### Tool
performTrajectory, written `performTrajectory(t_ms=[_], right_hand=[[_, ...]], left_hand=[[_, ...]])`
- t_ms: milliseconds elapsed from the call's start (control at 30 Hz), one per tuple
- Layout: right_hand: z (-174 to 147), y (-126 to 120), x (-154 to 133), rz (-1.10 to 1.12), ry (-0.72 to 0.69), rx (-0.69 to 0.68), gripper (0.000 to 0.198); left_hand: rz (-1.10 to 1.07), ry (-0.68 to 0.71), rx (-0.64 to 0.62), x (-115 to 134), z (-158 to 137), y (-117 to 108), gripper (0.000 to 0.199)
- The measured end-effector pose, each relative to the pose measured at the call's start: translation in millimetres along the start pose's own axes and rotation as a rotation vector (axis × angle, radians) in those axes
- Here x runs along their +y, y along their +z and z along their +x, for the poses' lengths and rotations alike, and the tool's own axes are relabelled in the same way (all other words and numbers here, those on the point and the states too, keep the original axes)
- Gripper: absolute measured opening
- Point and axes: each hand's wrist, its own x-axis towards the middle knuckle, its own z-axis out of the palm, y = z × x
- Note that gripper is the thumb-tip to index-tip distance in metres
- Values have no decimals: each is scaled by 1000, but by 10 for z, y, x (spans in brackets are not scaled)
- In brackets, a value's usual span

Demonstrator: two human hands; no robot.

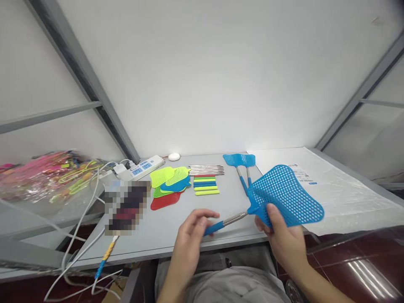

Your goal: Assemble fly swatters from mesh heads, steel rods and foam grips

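A blue fly swatter (284, 195) with a perforated head and a short metal rod is held up over the table's front edge. My right hand (285, 240) pinches the head near its neck, thumb on top and fingers underneath. My left hand (192, 231) is closed loosely about the end of the blue handle; part of its grip is hidden. Behind the held one, two more blue swatters (239, 160) with handles lie on the table. Loose yellow, green, blue and red swatter heads (166, 202) overlap at the left. Metal rods (206, 169) and coloured handle sleeves (206, 192) lie in rows mid-table.
A power strip (147, 166) with plugs and white cables (82, 216) runs along the left. Bagged colourful items (47, 174) sit beyond it. A pixelated object (128, 208) lies at the table's left. White plastic sheeting (344, 198) covers the right side. Metal frame posts (94, 92) flank the table.
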Motion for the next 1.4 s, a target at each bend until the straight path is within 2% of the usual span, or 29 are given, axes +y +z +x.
performTrajectory(t_ms=[67,133,233,367,700,867,1033,1133,1200,1267,1333,1400], right_hand=[[29,40,37,-22,74,-166,25],[46,55,75,-45,190,-322,31],[59,37,112,-48,281,-439,35],[96,3,121,-70,271,-442,36],[144,40,181,-40,235,-268,42],[9,102,166,-124,182,-421,39],[-100,166,94,-129,276,-660,41],[-48,186,11,-222,217,-728,38],[14,201,-34,-375,165,-767,36],[65,229,-56,-592,76,-818,34],[84,277,-55,-809,-37,-862,31],[71,344,-46,-958,-124,-889,28]], left_hand=[[214,-51,-122,15,-34,20,27],[355,-41,-193,25,-71,63,27],[429,-11,-243,35,-112,133,27],[451,-13,-239,42,-124,180,27],[493,32,-247,23,-120,228,27],[365,-40,-352,-62,-141,347,34],[371,-25,-412,-16,-178,431,35],[429,40,-391,56,-168,371,40],[434,83,-332,72,-143,293,40],[401,109,-192,45,-112,213,36],[304,121,1,-16,-83,156,32],[153,89,167,-81,-60,130,39]])
